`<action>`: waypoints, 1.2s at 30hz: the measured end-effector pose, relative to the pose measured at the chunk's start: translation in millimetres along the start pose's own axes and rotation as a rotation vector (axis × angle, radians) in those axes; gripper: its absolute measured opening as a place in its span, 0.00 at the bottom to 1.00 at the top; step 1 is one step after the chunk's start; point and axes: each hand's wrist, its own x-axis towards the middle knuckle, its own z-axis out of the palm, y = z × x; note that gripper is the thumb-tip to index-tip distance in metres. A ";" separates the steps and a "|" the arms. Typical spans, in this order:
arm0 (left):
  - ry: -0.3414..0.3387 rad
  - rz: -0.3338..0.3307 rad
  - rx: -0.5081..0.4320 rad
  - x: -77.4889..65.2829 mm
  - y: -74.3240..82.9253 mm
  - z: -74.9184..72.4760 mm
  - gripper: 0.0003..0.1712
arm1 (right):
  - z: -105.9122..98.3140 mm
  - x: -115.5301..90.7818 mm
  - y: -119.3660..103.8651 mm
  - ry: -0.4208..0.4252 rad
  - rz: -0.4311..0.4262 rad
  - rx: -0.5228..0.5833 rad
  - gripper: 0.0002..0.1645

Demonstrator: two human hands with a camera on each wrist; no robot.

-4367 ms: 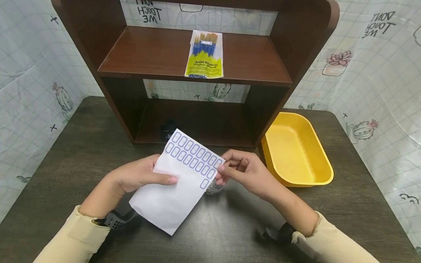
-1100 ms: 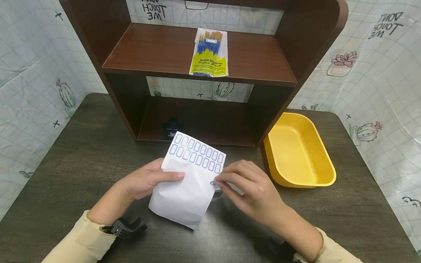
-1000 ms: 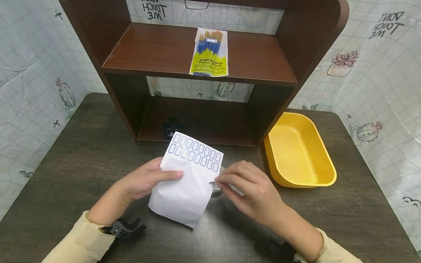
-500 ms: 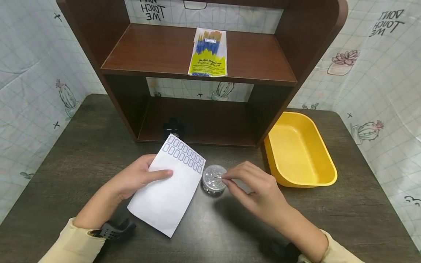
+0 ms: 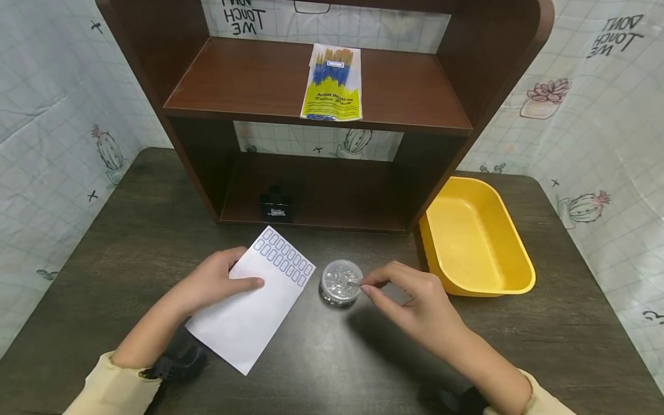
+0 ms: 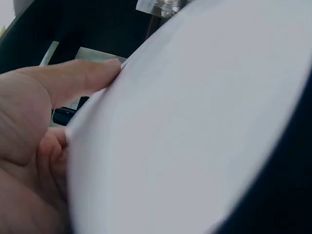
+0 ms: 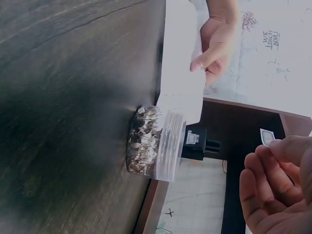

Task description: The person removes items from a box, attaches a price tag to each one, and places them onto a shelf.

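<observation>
My left hand (image 5: 218,283) holds a white sheet of label stickers (image 5: 251,317) by its left edge, thumb on top. Blue-bordered labels line its far end; the rest is bare. Between thumb and index finger, my right hand (image 5: 415,297) pinches one small label sticker (image 7: 266,137), seen edge-on in the head view. Just left of those fingertips stands a round clear jar (image 5: 339,281) with a lid, upright on the table. Many small shiny pieces fill it, their kind unclear. The left wrist view is mostly filled by the sheet (image 6: 185,122).
A dark wooden shelf unit (image 5: 259,80) stands behind. Its upper shelf bears a pack of artist brushes (image 5: 332,86) with a small label on it. A black bottle (image 5: 276,206), also labelled, sits on the lower shelf. To the right is a yellow tub (image 5: 474,248).
The right hand has peeled a label off the sheet and drawn it right, beside the jar. The left hand has moved left and down with the sheet, uncovering the jar.
</observation>
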 end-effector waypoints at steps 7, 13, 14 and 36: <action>0.123 -0.037 0.217 -1.8 -0.1 0.6 0.22 | -2.2 -4.8 0.5 -0.016 0.074 -0.028 0.15; 0.164 -0.083 0.338 -0.3 -4.5 0.6 0.24 | -1.6 -7.4 -0.5 -0.029 0.097 -0.008 0.17; 0.171 -0.089 0.353 -0.1 -5.0 0.8 0.24 | -1.5 -7.7 -0.7 -0.030 0.096 0.003 0.17; 0.370 -0.038 0.541 -0.6 11.2 13.9 0.24 | -0.5 -15.8 -1.1 -0.064 0.201 0.095 0.14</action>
